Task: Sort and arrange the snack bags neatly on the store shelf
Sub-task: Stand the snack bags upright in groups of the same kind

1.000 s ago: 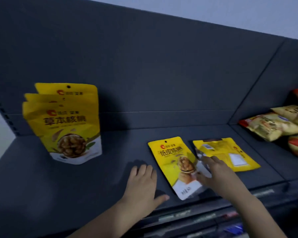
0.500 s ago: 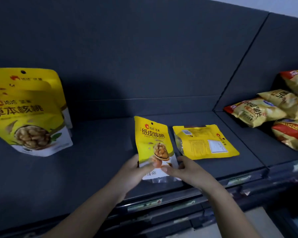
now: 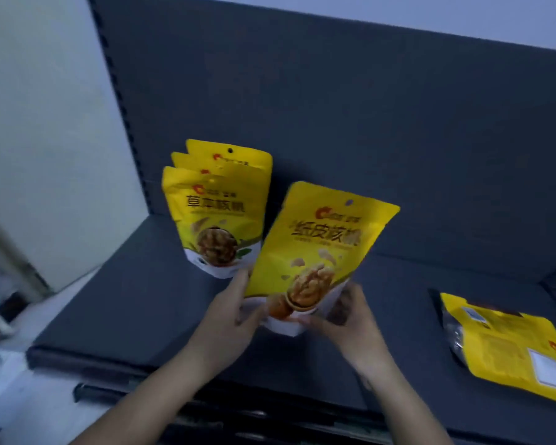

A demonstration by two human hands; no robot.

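Dim, bluish light leaves the shelf (image 3: 135, 303) dark; motion blur softens everything

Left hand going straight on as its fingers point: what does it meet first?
Likely the front standing bag, just beyond the left hand gripping the held bag; depth unclear.

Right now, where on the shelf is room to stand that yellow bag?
The shelf is bare between the held bag and the face-down bag at right, and front-left of the standing row. It is crowded where the held bag is close beside that row.
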